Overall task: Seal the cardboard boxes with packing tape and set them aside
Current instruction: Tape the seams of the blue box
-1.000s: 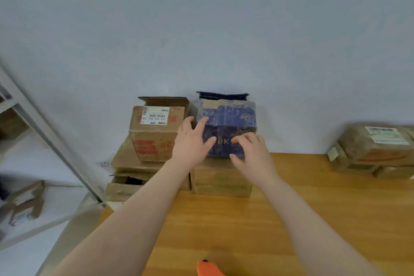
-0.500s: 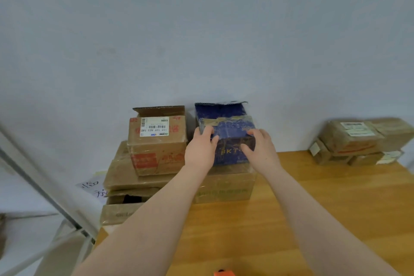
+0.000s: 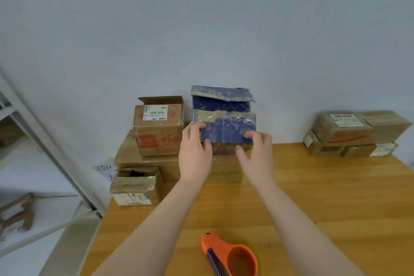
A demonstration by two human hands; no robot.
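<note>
A blue cardboard box [image 3: 224, 123] with its top flaps open is held just above a brown box [image 3: 226, 169] at the back of the wooden table [image 3: 324, 204]. My left hand [image 3: 195, 152] grips its left side, thumb on the front face. My right hand [image 3: 255, 154] grips its right lower corner, fingers curled over the front. An orange tape dispenser [image 3: 230, 255] lies on the table near the front edge, between my forearms.
A stack of brown boxes [image 3: 156, 132] stands left of the blue box, the top one open with a barcode label. A small open box [image 3: 134, 186] sits at the table's left edge. More brown boxes [image 3: 354, 134] lie at the back right. A metal shelf frame [image 3: 44, 141] stands left.
Both hands closed on the blue box and lifted it, tilting its front face up toward me. The camera tipped down, bringing the tape dispenser into view.
</note>
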